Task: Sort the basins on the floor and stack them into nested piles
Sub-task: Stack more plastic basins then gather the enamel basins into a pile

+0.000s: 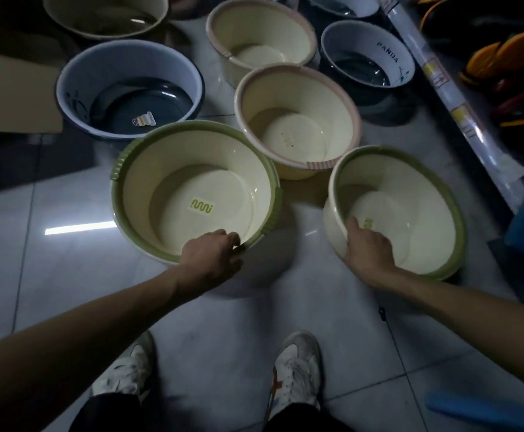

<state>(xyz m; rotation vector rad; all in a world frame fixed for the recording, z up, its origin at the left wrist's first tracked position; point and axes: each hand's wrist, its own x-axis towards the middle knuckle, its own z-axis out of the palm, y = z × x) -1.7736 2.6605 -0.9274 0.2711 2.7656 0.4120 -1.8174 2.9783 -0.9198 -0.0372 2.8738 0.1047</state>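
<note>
Now the left hand (211,257) grips a green-rimmed basin (136,182), sticker (202,206) inside.

The tiled floor (254,338) carries pink-rimmed basins (298,126), navy basins (129,88) and flat cardboard (14,98).

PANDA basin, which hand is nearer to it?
Right. The right hand grips the smaller green-rimmed basin in front of the PANDA basin; the left hand grips the larger green-rimmed basin, farther left.
</note>
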